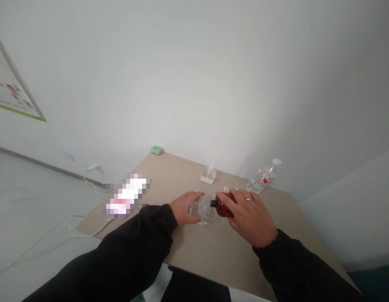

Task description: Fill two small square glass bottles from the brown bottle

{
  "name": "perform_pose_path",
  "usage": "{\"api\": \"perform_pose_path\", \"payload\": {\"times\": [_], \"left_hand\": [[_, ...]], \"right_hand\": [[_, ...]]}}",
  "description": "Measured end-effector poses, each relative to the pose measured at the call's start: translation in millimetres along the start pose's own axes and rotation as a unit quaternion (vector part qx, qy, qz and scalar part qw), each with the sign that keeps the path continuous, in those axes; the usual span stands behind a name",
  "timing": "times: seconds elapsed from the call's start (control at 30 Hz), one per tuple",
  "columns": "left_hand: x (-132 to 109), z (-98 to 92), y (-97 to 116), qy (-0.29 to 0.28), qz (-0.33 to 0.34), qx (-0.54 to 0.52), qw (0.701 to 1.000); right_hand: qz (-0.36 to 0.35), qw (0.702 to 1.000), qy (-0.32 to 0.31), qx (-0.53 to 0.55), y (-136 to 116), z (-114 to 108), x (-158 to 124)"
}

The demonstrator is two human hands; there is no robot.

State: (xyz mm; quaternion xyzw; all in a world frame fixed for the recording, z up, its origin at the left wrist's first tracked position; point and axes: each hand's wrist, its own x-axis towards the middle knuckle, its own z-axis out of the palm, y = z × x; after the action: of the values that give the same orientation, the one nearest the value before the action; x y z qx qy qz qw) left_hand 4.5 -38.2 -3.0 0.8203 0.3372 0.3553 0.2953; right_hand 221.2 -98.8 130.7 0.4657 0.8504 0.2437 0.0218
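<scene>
Sideways, a glossy reddish-brown bottle (225, 206), black-capped.

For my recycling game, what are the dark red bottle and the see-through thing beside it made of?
The dark red bottle in the right hand looks like smooth, glossy glass or plastic; its shine doesn't settle which. The clear container under the left hand is probably clear plastic or glass, since light glints along its see-through edges.
</scene>
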Motion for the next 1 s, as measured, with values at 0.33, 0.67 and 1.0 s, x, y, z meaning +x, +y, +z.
{"api": "perform_pose_path", "payload": {"times": [0.33,0.67,1.0], "left_hand": [[0.2,-0.3,1.5,0.0,-0.003,-0.004,1.0],[0.0,0.1,-0.9,-0.002,0.0,-0.003,1.0],[-0.4,-0.6,0.5,-0.005,-0.004,0.0,1.0]], "right_hand": [[0.002,1.0,0.001,-0.004,-0.9,-0.8,0.0],[-0.004,1.0,0.001,-0.009,-1.5,-4.3,1.1],[-0.006,1.0,0.002,-0.014,-1.8,-5.2,1.4]]}}
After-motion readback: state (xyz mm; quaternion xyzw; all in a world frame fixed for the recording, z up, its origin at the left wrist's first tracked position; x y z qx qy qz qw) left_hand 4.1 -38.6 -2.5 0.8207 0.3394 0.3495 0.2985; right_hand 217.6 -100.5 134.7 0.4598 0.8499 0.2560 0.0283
